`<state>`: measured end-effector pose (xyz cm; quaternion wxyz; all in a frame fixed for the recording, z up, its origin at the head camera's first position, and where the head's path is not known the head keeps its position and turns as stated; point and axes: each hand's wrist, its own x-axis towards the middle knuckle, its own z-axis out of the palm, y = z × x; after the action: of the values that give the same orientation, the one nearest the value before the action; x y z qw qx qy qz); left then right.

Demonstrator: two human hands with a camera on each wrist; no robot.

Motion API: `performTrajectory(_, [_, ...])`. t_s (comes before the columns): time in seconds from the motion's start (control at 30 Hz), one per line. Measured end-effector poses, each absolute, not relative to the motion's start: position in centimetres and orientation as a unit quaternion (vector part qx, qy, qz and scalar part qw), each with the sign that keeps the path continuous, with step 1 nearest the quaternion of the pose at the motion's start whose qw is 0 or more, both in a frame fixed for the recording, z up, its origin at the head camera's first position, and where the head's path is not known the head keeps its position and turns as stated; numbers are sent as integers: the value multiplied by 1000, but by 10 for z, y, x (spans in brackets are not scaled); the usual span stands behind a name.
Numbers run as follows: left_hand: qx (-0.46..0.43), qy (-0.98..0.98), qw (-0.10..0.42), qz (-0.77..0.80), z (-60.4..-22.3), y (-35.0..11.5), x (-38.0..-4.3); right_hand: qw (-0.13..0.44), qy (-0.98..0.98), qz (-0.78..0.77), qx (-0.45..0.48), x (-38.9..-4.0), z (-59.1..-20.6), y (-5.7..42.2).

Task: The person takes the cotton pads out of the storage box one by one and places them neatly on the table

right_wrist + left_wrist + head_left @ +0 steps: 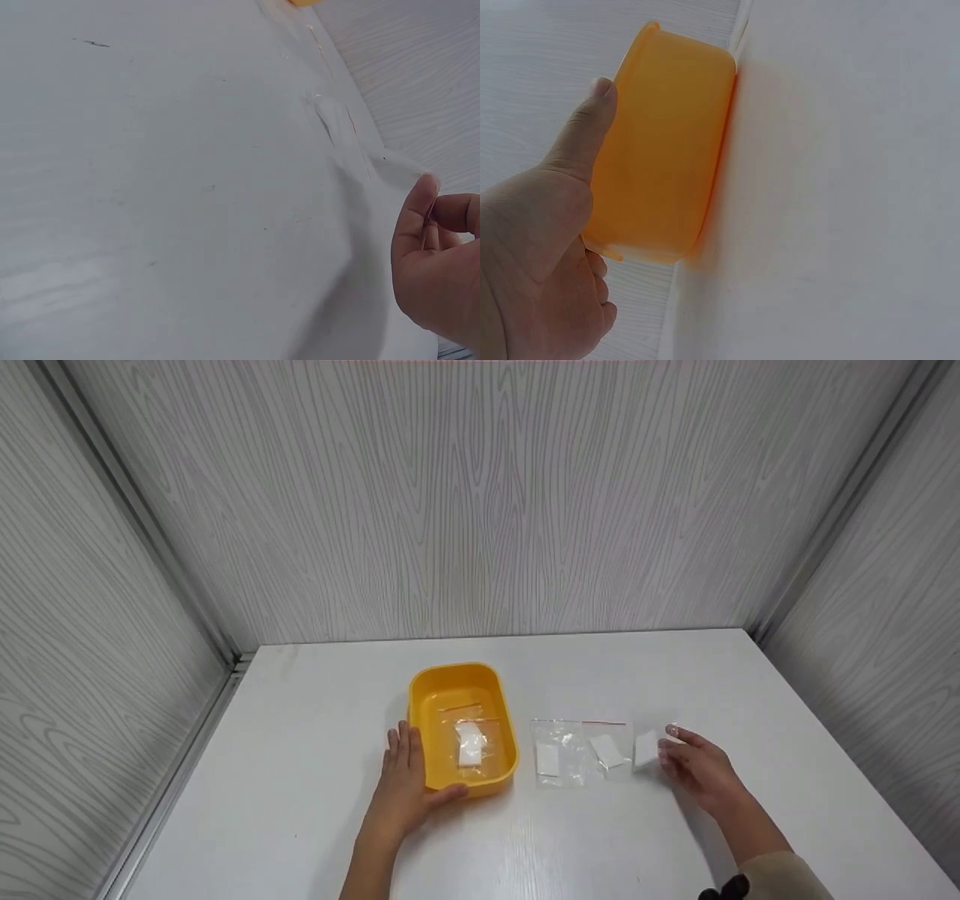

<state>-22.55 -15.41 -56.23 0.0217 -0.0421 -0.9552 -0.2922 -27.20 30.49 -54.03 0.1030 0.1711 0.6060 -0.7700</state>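
Observation:
A yellow plastic box (pixel 501 690) stands on the table, with small clear zip bags (pixel 470 742) holding white pieces inside it. My left hand (pixel 405 787) rests against its left side, fingers straight along the wall and thumb at the near end. In the left wrist view the thumb lies along the box's outer wall (pixel 660 142). To the right, my right hand (pixel 701 772) pinches the edge of a clear zip bag (pixel 646 748) with a white piece in it. The right wrist view shows that bag (pixel 397 166) stretching from thumb and forefinger.
Two more clear zip bags, one with a white piece (pixel 547 760) and one with a tilted white piece (pixel 607 751), lie between the box and my right hand. Grey wood-grain panels (pixel 480 510) enclose the white table (pixel 300 750) at the back and sides.

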Motion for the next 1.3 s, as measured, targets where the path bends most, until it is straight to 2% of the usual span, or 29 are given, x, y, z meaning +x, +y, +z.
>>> performTrajectory(0.53, [-40, -954, 16, -298, -562, -154, -224, 108, 760, -623, 148, -275, -556, 320])
performTrajectory(0.8, [-45, -953, 25, -298, -563, -155, -223, 88, 842, -512, 145, -277, -552, 321])
performTrajectory(1.3, [-37, -953, 22, -298, -562, -154, -225, 54, 896, -421, 133, -272, -548, 321])
